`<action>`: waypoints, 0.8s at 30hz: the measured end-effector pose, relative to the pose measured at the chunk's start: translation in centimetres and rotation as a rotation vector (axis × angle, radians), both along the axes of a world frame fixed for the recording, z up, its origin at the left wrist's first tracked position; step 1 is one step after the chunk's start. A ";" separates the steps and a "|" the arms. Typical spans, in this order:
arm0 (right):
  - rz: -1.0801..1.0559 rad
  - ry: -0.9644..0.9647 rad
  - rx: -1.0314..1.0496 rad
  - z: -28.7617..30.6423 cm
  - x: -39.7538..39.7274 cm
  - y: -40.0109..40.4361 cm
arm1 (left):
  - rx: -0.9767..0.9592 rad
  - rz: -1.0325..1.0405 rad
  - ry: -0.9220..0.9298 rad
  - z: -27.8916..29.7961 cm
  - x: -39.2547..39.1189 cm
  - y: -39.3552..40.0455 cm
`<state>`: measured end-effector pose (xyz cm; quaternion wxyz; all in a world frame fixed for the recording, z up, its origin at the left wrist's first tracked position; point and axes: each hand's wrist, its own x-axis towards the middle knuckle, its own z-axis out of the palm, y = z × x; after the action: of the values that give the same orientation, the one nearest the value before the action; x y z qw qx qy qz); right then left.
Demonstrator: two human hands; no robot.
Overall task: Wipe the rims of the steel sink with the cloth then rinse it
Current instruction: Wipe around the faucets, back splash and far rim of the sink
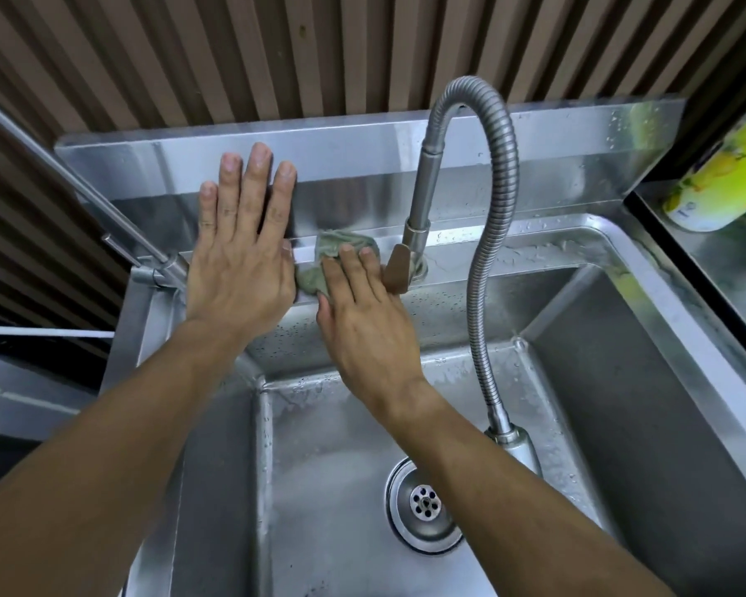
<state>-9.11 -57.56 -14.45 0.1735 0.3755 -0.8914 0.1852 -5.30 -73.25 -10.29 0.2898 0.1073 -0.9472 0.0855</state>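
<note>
The steel sink (535, 256) fills the view, its back rim running under a steel splashback. A small grey-green cloth (337, 245) lies crumpled on that back rim, just left of the tap base. My right hand (362, 321) presses flat on the cloth with straight fingers, covering its lower part. My left hand (242, 247) rests flat with spread fingers against the splashback and rim, right beside the cloth on its left. The basin below is wet, with a round drain (425, 504) near the bottom centre.
A flexible steel tap hose (487, 234) arches over the basin, its spray head (520, 445) hanging at the right; the tap lever (399, 269) sits next to my right fingers. A yellow-green bottle (720, 174) lies on the counter at right. A steel rod (78, 187) slants at left.
</note>
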 end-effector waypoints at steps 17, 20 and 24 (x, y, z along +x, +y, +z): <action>0.110 0.120 -0.212 -1.6 -0.8 -0.1 | -0.034 0.005 -0.035 0.1 0.1 -0.1; 0.168 0.182 -0.191 -1.9 -0.7 1.1 | -0.034 -0.003 -0.037 0.0 0.1 -0.1; 0.235 0.217 -0.181 0.1 1.1 3.2 | -0.032 0.015 -0.048 0.0 0.1 -0.1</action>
<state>-8.01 -54.39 -14.37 0.2791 0.4777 -0.7971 0.2419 -5.17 -73.38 -10.32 0.2679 0.1075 -0.9516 0.1054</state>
